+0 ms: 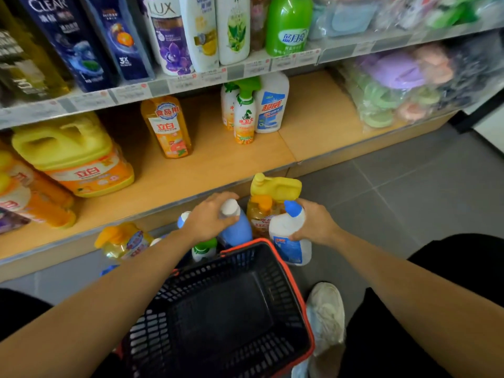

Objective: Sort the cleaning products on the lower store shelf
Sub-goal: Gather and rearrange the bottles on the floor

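On the lower wooden shelf (218, 165), a large yellow plastic jug (68, 154) stands at the left, with a slim orange dish-soap bottle (167, 126) further right. In front of the shelf, the left hand (210, 219) curls its fingers over the white cap of a blue plastic bottle (237, 230). The right hand (313, 225) grips a white blue-capped bottle (289, 236), just beyond the black red-rimmed basket (246, 244).

Bare forearms, black trousers (450, 268), worn white sneaker (326, 312).
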`<action>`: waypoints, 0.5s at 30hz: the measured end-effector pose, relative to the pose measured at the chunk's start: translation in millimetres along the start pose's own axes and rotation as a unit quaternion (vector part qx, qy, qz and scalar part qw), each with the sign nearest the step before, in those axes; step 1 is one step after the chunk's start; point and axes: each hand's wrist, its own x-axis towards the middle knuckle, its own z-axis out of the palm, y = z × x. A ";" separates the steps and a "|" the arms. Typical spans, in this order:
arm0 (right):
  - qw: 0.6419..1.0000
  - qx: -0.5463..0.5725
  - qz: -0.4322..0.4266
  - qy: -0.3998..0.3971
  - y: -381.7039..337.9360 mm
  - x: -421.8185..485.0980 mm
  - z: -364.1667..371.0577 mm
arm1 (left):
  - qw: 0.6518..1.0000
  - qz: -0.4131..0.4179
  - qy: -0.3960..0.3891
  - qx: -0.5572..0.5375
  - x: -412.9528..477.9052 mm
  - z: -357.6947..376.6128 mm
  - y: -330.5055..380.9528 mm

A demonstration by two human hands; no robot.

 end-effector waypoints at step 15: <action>0.961 -0.200 0.006 -0.189 8.9 57.4 -38.3 | 0.990 -0.090 0.112 0.006 37.6 29.3 19.3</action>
